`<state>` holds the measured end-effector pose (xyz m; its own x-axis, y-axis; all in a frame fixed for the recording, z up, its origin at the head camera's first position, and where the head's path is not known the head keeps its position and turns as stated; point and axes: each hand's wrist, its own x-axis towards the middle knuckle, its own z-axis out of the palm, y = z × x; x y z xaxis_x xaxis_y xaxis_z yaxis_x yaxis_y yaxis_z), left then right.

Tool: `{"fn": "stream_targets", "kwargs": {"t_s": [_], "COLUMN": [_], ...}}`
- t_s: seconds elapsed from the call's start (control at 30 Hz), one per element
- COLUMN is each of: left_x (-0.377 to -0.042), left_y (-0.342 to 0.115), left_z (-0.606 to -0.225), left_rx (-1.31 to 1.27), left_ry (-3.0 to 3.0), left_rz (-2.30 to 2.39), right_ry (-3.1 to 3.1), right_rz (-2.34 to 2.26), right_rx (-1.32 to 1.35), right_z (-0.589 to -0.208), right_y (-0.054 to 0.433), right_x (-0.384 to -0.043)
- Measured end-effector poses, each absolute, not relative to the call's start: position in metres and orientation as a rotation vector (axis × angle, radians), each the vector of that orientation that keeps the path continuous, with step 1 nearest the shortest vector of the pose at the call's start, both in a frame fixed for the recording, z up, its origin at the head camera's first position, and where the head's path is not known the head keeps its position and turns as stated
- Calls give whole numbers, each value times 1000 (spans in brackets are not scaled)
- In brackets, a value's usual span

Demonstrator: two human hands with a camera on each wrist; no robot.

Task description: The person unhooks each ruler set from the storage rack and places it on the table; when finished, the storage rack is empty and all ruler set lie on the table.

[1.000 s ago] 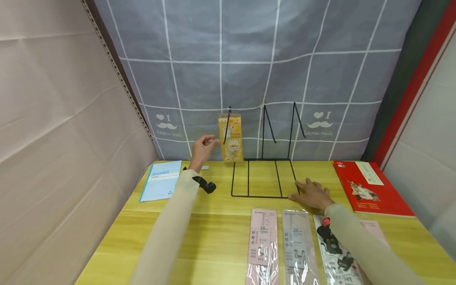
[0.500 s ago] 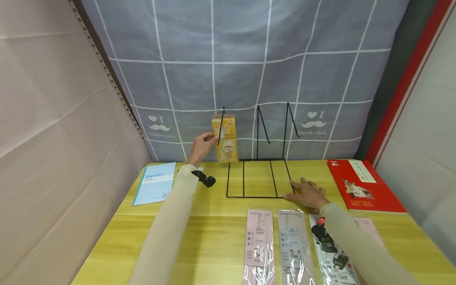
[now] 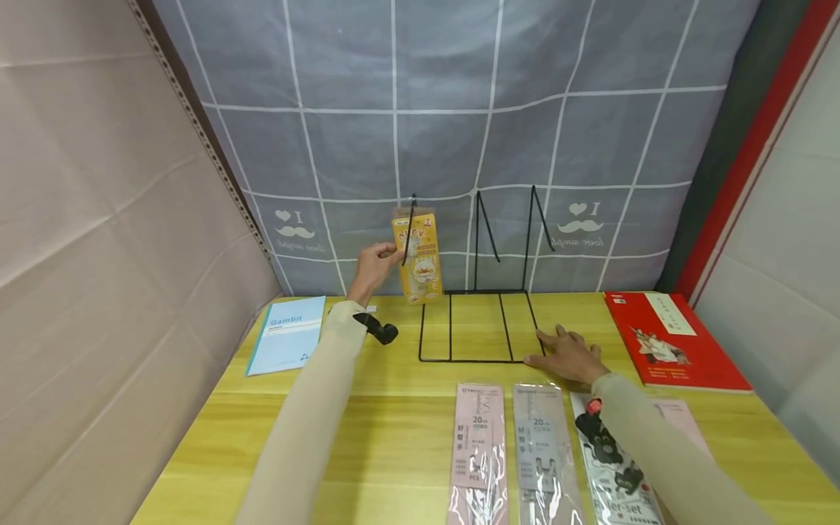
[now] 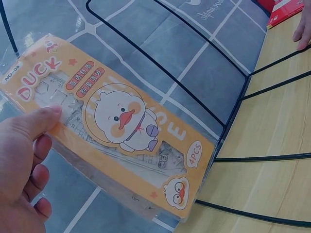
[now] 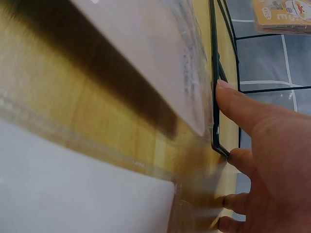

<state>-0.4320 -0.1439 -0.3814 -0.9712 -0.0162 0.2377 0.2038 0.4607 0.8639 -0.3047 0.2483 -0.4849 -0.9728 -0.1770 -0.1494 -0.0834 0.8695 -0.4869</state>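
Note:
An orange duck-print ruler set [image 3: 423,268] in clear plastic hangs on the left hook of a black wire rack [image 3: 479,361]. My left hand [image 3: 374,268] pinches its left edge, thumb on the front; in the left wrist view the thumb [image 4: 46,119] lies over the clear window of the ruler set [image 4: 121,121]. The other fingers are loosely bent below. My right hand [image 3: 569,356] rests at the rack's front right corner, fingers spread. In the right wrist view its thumb [image 5: 238,104] touches one bar and the index fingertip is at the corner.
Two rack hooks [image 3: 485,226] at the right carry nothing. Several packaged ruler sets [image 3: 479,445] lie in front, partly under the right sleeve. A blue notebook [image 3: 286,335] lies at the left, a red book [image 3: 672,339] at the right. Grey checked cloth [image 3: 446,153] hangs behind.
My left hand has moved right onto the orange ruler set and taken hold of its edge. The set's lower end has swung slightly right. My right hand stays at the rack's corner.

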Motion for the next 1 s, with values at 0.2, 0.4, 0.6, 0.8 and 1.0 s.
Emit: {"fn": "stream_targets", "kwargs": {"t_s": [0.2,0.4,0.6,0.8,1.0], "left_x": [-428,-423,-416,-404,-392], "left_y": [-144,-142,-143,-142,-138], "left_z": [-381,-380,-382,-382,-378], "left_rx": [-144,-98,-102,-105,-76], "left_ry": [-2502,-2518,-2505,-2496,-2492], "left_rz": [-1534,-1600,-1620,-1635,-1699], "right_ry": [2855,2858,2859,2853,2851], "right_rz": [-732,-718,-714,-722,-729], "right_rx": [-199,-188,-189,-195,-188], "right_z": [-485,-486,-487,-489,-489], "right_y": [247,247,248,249,250], "right_x": [-305,-306,-306,-306,-306]}}
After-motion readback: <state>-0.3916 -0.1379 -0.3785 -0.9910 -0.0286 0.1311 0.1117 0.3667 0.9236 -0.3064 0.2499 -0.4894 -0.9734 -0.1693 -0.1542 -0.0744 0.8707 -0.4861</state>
